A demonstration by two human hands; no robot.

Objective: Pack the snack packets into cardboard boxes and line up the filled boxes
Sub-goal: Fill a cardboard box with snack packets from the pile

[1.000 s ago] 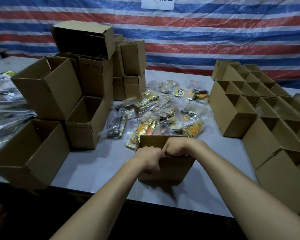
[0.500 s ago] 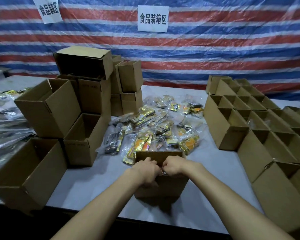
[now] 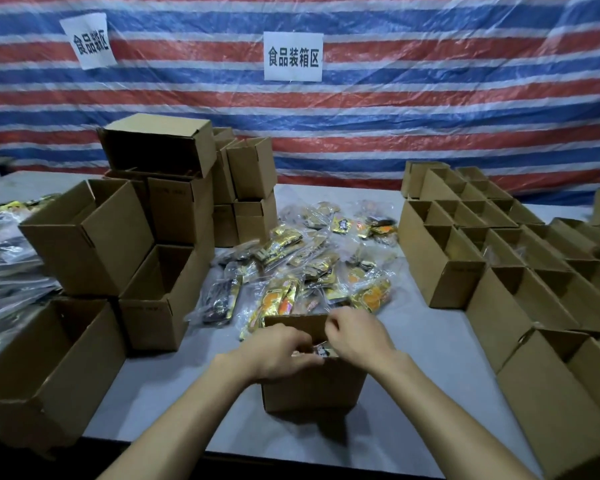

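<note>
I'm filling the small brown cardboard box point(image 3: 312, 386) under both grips. My left grip point(image 3: 281, 355) curls round a glossy snack packet point(image 3: 322, 349) at the box's mouth. My right grip point(image 3: 357, 337) is curled too, but I cannot tell what it holds. Next, I judge: seat the packet, then reach just beyond for the loose foil-packet pile point(image 3: 302, 268). The white paper sign point(image 3: 293, 57) reads 食品装箱区.

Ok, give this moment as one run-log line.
step: packing | left hand: over box mouth | right hand: at box rim | box: open, packet inside | loose packets: behind box
</note>
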